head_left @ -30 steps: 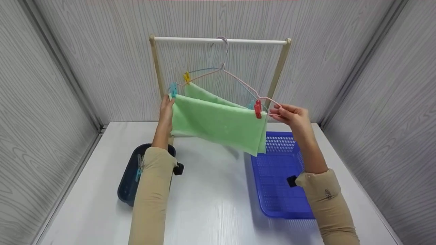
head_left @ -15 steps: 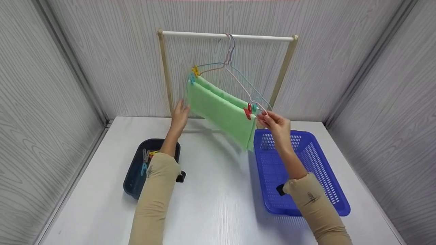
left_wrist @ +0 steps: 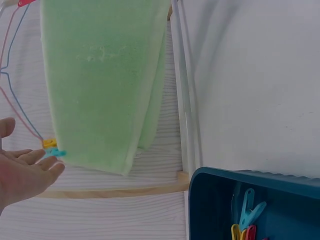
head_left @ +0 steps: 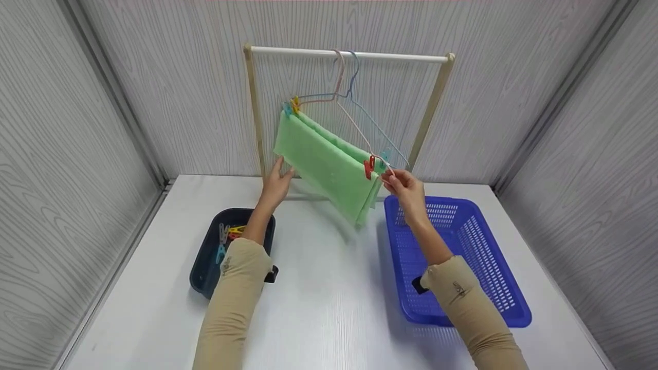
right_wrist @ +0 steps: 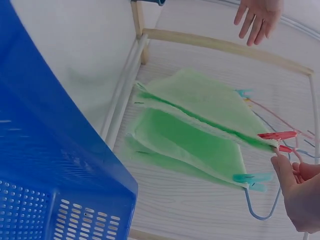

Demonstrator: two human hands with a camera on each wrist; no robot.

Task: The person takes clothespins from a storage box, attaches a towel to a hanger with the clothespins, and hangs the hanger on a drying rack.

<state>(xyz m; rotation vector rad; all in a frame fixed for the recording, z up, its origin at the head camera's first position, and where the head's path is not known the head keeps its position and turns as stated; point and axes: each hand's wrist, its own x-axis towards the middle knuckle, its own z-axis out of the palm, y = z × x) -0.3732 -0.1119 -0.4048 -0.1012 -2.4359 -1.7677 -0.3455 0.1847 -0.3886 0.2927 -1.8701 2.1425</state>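
Observation:
My right hand (head_left: 409,194) pinches the right end of a pink wire hanger (head_left: 342,72) hooked over the rack's white rod. From this hanger hangs a folded light green cloth (head_left: 321,164), slanting down to the right. A red clothespin (head_left: 369,167) holds its right corner and a light blue clothespin (head_left: 287,109) its left. Below the cloth's lower left corner is my left hand (head_left: 276,186), fingers spread and holding nothing. Close behind, a second green cloth (right_wrist: 195,142) hangs on a blue wire hanger (head_left: 355,76), held by a yellow clothespin (head_left: 296,104) and a teal clothespin (right_wrist: 252,179).
The rack has a white rod (head_left: 401,56) between wooden posts (head_left: 431,110). At the left of the white table (head_left: 318,298) stands a dark blue bin (head_left: 198,285) with several clothespins. A blue perforated basket (head_left: 496,252) stands at the right, under my right forearm.
My right hand has moved the pink hanger's end left and back, turning the front cloth aslant beside the rear one. My left hand has let go of the cloth's left end and dropped below it.

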